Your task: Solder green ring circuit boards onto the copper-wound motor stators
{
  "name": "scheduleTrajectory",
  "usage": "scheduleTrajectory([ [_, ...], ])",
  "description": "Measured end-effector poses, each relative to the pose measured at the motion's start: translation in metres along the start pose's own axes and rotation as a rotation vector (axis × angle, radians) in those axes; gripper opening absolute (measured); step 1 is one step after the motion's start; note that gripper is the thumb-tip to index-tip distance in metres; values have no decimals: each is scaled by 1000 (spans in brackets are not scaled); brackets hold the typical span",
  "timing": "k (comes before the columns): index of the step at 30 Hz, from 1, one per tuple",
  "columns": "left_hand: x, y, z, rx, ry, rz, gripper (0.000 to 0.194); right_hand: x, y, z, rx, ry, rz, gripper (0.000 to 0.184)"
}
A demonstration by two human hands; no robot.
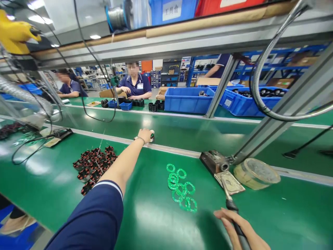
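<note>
My left hand [145,135] reaches far out to the metal strip along the belt's near edge. Its fingers are closed round a small piece, pale with a dark and green part, mostly hidden by the hand. In my right hand [240,227] lies a soldering iron [232,206], gripped by its dark handle, with the tip over a small sponge tray [230,182]. Between the hands several green circuit board rings [181,189] lie in a loose heap. Left of my forearm is a pile of dark stators [95,166] with copper-coloured windings.
A metal iron holder [214,161] and a round clear tub [256,173] stand at the right, near a slanted post [273,128]. Blue bins [188,99] line the far side of the belt [166,126]. A co-worker [135,85] sits opposite. Cables hang overhead.
</note>
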State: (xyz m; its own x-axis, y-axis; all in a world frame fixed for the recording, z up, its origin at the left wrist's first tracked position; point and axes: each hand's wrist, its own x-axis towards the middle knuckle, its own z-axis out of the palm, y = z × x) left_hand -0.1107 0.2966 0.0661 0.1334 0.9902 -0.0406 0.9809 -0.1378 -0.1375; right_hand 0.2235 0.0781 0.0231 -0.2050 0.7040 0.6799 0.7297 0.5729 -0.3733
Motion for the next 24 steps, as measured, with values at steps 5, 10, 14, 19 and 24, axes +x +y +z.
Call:
scheduleTrajectory([
  [5, 12, -14, -2, 15, -13, -16, 32, -7, 13, 10, 0, -125, -29, 17],
  [10, -58, -47, -17, 39, -30, -30, 42, -16, 15, 34, 105, -270, -74, 28],
  [14, -141, -52, -1, 63, -82, 56, 43, -23, 11, 49, 178, -353, -49, 32],
  [19, -179, -34, 34, 161, 44, 38, 22, -25, 9, 55, 179, -405, 7, 40],
  [24, -197, 15, 36, 11, 140, 176, 18, -19, 6, 61, 126, -394, -4, 40],
])
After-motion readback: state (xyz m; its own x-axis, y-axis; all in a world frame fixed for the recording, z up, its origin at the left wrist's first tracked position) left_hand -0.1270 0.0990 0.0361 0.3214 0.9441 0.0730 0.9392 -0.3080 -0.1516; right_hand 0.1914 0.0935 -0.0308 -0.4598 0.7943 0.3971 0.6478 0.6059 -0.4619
